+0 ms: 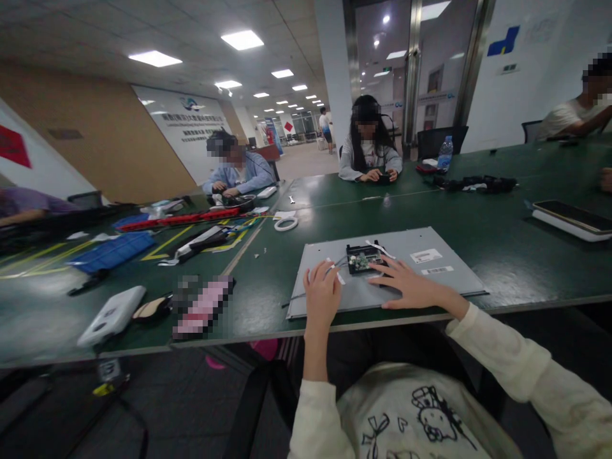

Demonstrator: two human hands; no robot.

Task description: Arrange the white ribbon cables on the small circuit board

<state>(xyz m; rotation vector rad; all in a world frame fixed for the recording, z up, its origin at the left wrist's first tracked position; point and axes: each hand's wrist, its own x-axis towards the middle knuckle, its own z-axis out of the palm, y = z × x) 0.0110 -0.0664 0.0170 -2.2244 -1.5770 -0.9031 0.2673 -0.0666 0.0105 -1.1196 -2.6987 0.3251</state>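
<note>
Near edge of the green desk [502, 255]: a grey metal panel [430, 280] lies flat, label stickers toward its right side. Left hand [321, 294] rests on the panel's left part, fingers loosely curled, gripping nothing that shows; thin wires run under and past it. Right hand [410, 287] lies flat on the panel, fingers spread, fingertips touching or just beside a small circuit board [364, 259] seated mid-panel near its far edge, with white strips beside it. Left of the panel, well apart: a white device [112, 315] near the desk edge and a blurred pink item [203, 306] between it and the panel. Farther left, a blue tray [112, 250] and a long red strip [184, 219]. Beyond the panel, a roll of white tape [285, 223]. Right side, a flat dark device on a white base [571, 220]; farther back, a heap of black cables [478, 184] and a water bottle [445, 153]. Across the desk, other people sit with their own hands busy: one in blue [239, 175] at left, one in grey [368, 156] centre holding a dark thing.
</note>
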